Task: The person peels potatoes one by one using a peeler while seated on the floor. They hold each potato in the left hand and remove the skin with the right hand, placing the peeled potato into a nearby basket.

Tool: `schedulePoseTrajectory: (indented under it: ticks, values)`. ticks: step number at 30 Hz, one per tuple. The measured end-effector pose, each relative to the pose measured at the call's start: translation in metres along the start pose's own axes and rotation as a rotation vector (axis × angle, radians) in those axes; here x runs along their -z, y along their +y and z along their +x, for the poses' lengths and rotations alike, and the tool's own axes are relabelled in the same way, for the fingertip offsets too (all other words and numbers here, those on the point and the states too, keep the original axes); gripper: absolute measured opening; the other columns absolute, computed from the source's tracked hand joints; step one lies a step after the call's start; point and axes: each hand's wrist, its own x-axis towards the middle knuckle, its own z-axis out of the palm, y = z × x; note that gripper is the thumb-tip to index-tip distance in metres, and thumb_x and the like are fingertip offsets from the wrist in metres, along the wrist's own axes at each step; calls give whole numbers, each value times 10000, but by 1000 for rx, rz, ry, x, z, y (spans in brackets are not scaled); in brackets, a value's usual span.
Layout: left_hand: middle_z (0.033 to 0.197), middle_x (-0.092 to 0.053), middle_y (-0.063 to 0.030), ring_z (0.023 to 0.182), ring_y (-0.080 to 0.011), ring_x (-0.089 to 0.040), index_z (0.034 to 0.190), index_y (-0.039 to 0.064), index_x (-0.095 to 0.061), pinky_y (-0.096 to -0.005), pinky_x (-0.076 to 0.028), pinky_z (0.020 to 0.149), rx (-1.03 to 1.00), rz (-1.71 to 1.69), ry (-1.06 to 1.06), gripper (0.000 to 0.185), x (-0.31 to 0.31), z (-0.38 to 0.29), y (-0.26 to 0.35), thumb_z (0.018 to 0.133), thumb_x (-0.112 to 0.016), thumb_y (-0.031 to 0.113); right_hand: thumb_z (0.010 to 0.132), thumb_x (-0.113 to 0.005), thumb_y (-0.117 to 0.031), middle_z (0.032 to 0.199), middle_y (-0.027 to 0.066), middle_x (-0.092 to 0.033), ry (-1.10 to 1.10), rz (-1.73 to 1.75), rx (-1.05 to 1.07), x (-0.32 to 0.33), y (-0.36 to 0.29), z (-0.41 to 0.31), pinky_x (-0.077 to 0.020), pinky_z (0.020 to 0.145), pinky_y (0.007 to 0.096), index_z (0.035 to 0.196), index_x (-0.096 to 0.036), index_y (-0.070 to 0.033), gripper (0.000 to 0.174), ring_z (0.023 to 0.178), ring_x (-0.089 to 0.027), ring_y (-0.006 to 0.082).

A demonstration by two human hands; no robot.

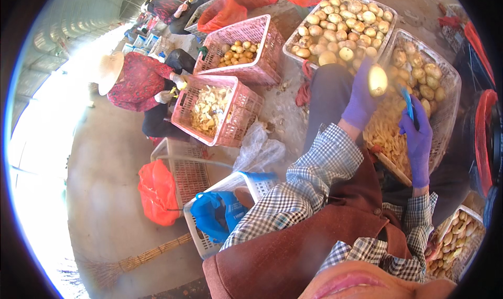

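My left hand, in a purple glove, grips a pale, partly peeled potato. In my right hand, also gloved, is a blue-handled peeler, a little apart from the potato. Below both hands a plastic crate holds a heap of peelings nearer me and unpeeled potatoes at its far end. Beyond my left hand, another crate is full of potatoes, several with peeled patches. The peeler's blade is blurred.
On the left a co-worker sits by a pink crate of peelings; another person works farther off. A white crate with a blue bag stands near my left elbow. A broom lies behind it. More potatoes are at right.
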Motion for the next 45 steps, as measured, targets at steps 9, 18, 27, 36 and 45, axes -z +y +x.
schedulePoseTrajectory:
  ticks: [9,18,27,36,45]
  values:
    - [930,-660,-48,846,-172,-676,1115,92,-571,-327,-575,691,427,-635,-115,349,10,22,28,993,-553,418,921,-658,-139,815,80,-657,224,-360,259,-11,-25,10,-505,652,297,1266,-616,-94,351,686,-614,153]
    - [1026,-629,-119,964,-203,-647,1237,18,-488,-339,-578,807,-10,-187,-168,471,1,4,18,841,-743,25,915,-652,-182,1010,154,-698,131,-667,373,-21,-18,28,-541,735,372,1285,-610,-123,377,858,-686,327]
    - [1076,-598,-115,951,-228,-632,1114,5,-538,-343,-591,789,768,-1147,200,253,12,22,39,980,-573,217,941,-596,-253,857,127,-621,-22,-881,210,-55,-21,-26,-539,636,431,1306,-577,-197,370,726,-658,317]
    - [1044,-624,-85,950,-142,-633,1193,6,-543,-318,-558,783,-22,-301,18,294,5,8,21,972,-582,197,932,-617,-235,855,113,-624,213,-809,540,-36,-35,19,-523,592,420,1292,-585,-202,363,688,-650,309]
    - [1083,-634,-82,975,-156,-640,1189,33,-566,-314,-566,805,-316,248,254,355,7,19,7,923,-659,248,934,-593,-218,815,129,-623,25,-886,427,-45,-37,-25,-515,597,444,1262,-605,-189,330,691,-646,338]
